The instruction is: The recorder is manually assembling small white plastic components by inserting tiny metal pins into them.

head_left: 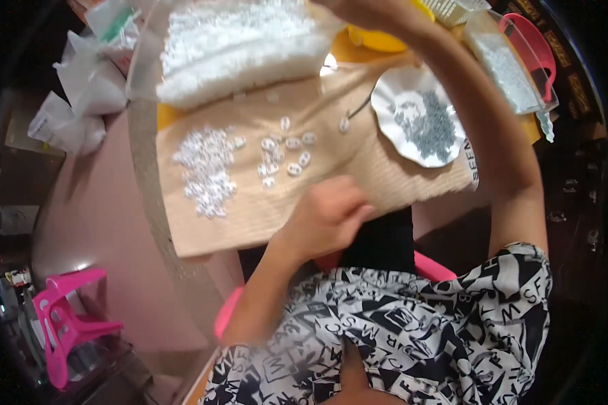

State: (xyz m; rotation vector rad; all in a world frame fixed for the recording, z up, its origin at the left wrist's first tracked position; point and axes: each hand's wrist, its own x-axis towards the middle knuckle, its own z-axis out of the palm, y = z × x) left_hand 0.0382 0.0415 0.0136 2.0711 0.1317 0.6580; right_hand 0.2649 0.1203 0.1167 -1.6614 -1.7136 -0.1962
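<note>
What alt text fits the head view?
A person's curled left hand is at the near edge of a brown sheet; the right hand reaches past its far side, partly cut off by the picture's top. On the sheet lie small white pieces, some piled, some scattered, and a white dish of grey bits.

I seem to be in a home-like room turned over to small-parts piecework. The brown sheet (196,239) before me carries a heap of small white plastic pieces (206,172) on its left part and, at its right end, a scalloped plate (385,108) of grey bits (434,129), more tableware than factory bin. Bulk white stock (243,57) lies along its far edge, stuffed plastic bags (91,81) past its far left corner, a pink plastic stool (62,324) well off its near left.
</note>
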